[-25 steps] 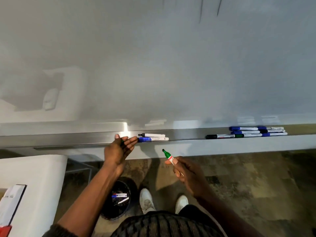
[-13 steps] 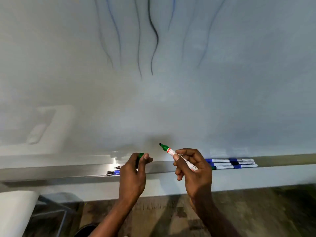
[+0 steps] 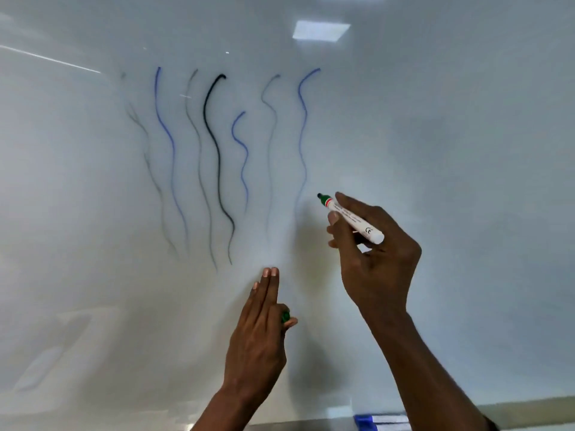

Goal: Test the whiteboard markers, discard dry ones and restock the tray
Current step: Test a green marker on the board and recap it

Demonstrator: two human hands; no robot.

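— Any writing you can read from here?
— Only a CE mark near the blunt back end of the green marker [image 3: 351, 219]. The rest of the print on its white barrel is too small. A red and green band sits behind the dark tip.
— Who holds it?
— The right hand [image 3: 373, 253], fingers curled round the barrel, with the tip up and left at the whiteboard [image 3: 451, 126]. I cannot tell whether it touches.
— What's beside it?
— Wavy lines [image 3: 214, 135] to the left: some blue, one bold black, others faint grey.
— The other hand?
— The left hand [image 3: 261, 325], lower down, pinches the green cap [image 3: 285, 316] by the thumb, its other fingers straight and together.
— Anything else?
— A light reflection [image 3: 320, 30] on the glossy board. At the near edge, the metal tray [image 3: 311, 426] holds blue-capped markers [image 3: 381, 419], partly hidden by the right forearm
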